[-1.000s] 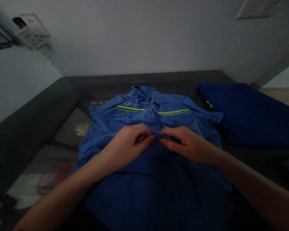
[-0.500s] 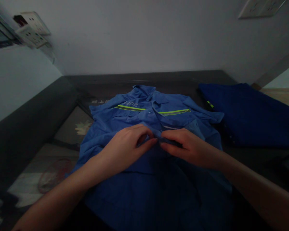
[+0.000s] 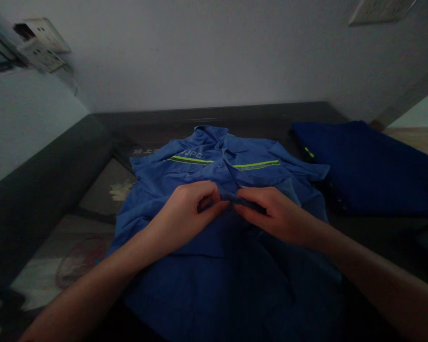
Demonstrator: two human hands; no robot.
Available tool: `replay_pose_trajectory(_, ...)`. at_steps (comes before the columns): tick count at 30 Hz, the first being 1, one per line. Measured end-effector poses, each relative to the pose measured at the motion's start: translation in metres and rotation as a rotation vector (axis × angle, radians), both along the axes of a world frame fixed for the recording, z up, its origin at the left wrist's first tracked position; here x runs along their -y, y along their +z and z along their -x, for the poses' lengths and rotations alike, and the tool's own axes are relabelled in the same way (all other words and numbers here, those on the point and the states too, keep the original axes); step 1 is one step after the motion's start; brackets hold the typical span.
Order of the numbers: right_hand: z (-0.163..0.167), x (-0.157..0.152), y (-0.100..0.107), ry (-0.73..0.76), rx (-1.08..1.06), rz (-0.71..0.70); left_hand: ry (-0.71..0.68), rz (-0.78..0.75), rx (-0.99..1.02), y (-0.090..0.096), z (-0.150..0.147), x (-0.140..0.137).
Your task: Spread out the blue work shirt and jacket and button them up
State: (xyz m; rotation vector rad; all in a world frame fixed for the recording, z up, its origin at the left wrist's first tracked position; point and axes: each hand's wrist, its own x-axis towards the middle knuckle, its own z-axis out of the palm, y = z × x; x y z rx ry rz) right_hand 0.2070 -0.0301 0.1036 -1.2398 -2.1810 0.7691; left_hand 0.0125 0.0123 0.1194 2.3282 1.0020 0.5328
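A blue work shirt [image 3: 199,237] with a yellow-green and silver stripe across the chest lies front up before me, its collar at the far end. My left hand [image 3: 196,204] pinches one edge of the shirt's front opening at mid-chest. Close by on the right, my right hand [image 3: 271,209] pinches the fabric on the other side of the opening. The fingertips of both hands nearly meet. Any button between them is hidden by the fingers and the dim light.
To the right lies a folded dark blue garment [image 3: 371,171] with a small yellow-green mark. A dark surface with a raised rim [image 3: 214,111] carries both garments, with a wall behind. At the upper left are wall sockets [image 3: 43,47]; a printed flower [image 3: 121,190] shows at the left.
Both hands stay at the shirt's front opening, with the fingers shifting only slightly. The whole view has moved a little, so things appear slightly further left.
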Motion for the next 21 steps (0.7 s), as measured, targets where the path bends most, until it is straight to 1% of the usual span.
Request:
replay_pose_trajectory(7,0.001,0.0018,0.0006,0.004,0.02,-0.04,-0.047,0.064,-0.017,-0.0009,0.0004,-0.0026)
replay_pose_trajectory(11,-0.0003,0.0015,-0.0001,0.044,0.03,-0.049,-0.089,0.09,-0.05,-0.0031,0.0011,-0.0045)
replay_pose_trajectory(21,0.0006,0.0016,-0.0018,0.036,0.037,-0.061,-0.054,-0.002,-0.157,0.0008,0.0022,0.0002)
